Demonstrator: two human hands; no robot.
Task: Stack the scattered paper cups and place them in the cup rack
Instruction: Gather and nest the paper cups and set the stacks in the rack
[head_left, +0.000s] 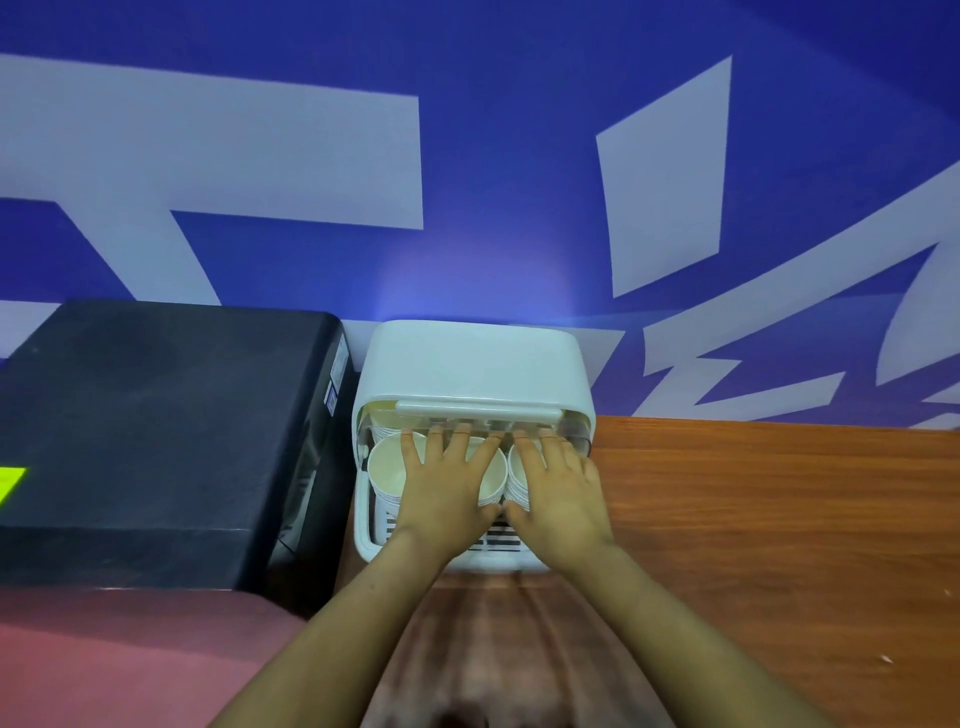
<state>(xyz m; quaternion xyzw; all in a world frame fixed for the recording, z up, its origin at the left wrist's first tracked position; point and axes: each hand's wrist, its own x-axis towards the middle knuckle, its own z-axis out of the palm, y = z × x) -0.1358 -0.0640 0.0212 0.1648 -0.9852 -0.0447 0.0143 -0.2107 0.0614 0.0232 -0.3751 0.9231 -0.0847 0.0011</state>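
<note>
Both hands are inside the open front of the cup rack (470, 358), palms down, fingers straight and spread. The left hand (441, 486) lies flat over the left stack of paper cups (387, 475). The right hand (558, 488) covers the right stack of cups (517, 480). Thumbs nearly meet between the two stacks. Fingertips reach up under the clear flip-up lid (480, 413); whether they touch it I cannot tell.

Both stacks sit side by side on the rack's slatted tray (501, 540). More cups show dimly behind, top left.

Risks, as I judge them:
- pressing down crushes a rim or jams the cups together
- pulling the hands out crooked tips a stack forward off the tray onto the wooden bench (753, 519)
- the lid drops on the fingers

The black box (156, 431) stands just left of the rack.
</note>
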